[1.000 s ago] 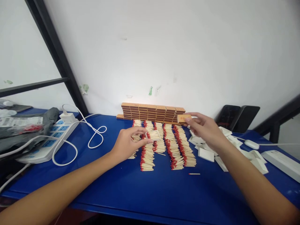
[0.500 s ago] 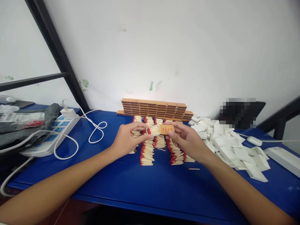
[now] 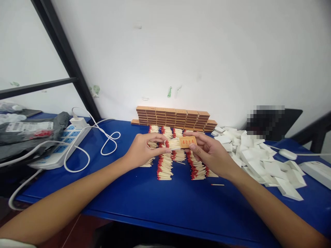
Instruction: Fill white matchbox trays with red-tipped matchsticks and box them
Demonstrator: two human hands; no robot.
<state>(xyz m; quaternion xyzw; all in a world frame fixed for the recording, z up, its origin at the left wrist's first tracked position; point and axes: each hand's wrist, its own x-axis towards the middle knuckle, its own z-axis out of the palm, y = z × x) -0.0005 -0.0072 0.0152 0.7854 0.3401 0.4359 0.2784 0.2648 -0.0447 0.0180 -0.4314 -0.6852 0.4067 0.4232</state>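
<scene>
Matchbox sleeve [image 3: 188,142] is grasped above the tabletop [image 3: 165,203] in the right hand's grip [image 3: 214,153]; the left hand's grip [image 3: 141,150] pinches the match tray [image 3: 176,149] by its outer end, apparently so the inner end meets the sleeve unobstructed

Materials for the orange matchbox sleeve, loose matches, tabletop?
Orange matchbox sleeve: probably matte cardboard; flat faces, crisp edges, red print.
Loose matches: likely bare wood; pale, slim sticks with red heads.
Tabletop: smooth blue, slightly glossy, soft sheen; painted metal or laminate, can't tell.
</scene>
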